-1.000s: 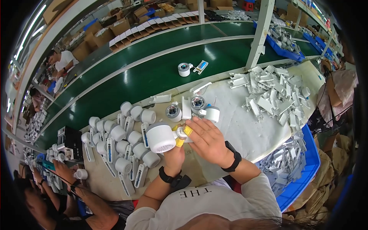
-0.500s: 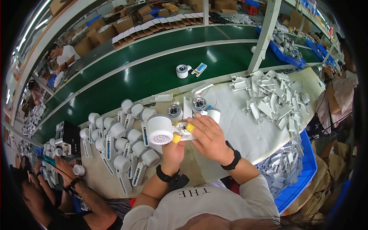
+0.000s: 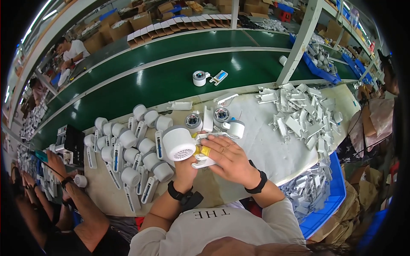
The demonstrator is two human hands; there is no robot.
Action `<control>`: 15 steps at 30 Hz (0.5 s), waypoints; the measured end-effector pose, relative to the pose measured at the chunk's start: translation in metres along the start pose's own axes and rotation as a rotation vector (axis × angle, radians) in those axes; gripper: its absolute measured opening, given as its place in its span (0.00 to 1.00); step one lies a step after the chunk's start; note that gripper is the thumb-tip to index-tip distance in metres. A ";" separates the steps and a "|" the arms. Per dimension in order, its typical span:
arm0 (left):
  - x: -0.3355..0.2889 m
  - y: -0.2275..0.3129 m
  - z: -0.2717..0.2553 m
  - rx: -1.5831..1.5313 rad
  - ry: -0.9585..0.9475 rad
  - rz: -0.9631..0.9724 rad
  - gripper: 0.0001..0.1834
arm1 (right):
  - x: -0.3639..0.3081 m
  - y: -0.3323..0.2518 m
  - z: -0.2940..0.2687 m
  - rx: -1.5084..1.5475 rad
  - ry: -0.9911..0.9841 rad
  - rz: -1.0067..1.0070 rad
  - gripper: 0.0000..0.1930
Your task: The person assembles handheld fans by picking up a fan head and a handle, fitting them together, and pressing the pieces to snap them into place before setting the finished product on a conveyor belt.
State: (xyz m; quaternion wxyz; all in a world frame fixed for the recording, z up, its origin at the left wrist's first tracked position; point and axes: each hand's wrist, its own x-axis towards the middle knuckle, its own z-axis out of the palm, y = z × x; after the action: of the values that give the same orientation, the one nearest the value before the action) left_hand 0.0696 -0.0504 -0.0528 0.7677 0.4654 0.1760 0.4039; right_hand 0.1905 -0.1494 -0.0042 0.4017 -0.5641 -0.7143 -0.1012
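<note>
Between my hands is a white unit with a round, grilled head (image 3: 178,143) and a handle in parts. My left hand (image 3: 186,169) is closed around it from below, mostly hidden behind the head. From the right, my right hand (image 3: 228,157) presses its fingers over the handle. A white handle shell (image 3: 204,161) shows under those fingers. Yellow wraps cover some fingertips. Just beyond stand two round heads with exposed circuit boards, one on the left (image 3: 193,121) and one on the right (image 3: 221,114). A closed white head (image 3: 235,129) lies beside my right hand.
Many white units (image 3: 127,138) crowd the table to the left. A heap of white shells (image 3: 299,112) lies at right, above a blue bin (image 3: 326,205) of more parts. Beyond runs a green conveyor (image 3: 162,81) bearing an opened unit (image 3: 200,78). A co-worker's arm (image 3: 79,198) is at left.
The held unit has turned slightly, and a handle shell now shows apart below my right fingers. My right hand has shifted a little downward over the handle. The whole view has moved slightly.
</note>
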 end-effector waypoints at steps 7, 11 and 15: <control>0.002 -0.012 -0.012 0.066 -0.069 0.015 0.31 | 0.001 0.002 -0.003 0.044 -0.023 0.021 0.27; 0.000 -0.007 -0.012 0.178 -0.159 0.125 0.27 | -0.002 0.000 -0.004 0.025 -0.025 -0.009 0.26; 0.002 -0.007 -0.009 0.105 -0.190 0.166 0.23 | -0.003 0.001 0.000 -0.002 -0.008 -0.031 0.26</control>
State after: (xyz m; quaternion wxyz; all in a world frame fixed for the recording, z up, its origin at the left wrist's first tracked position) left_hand 0.0679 -0.0457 -0.0636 0.7192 0.5542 0.0842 0.4104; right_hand 0.1913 -0.1518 -0.0063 0.3968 -0.5535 -0.7245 -0.1059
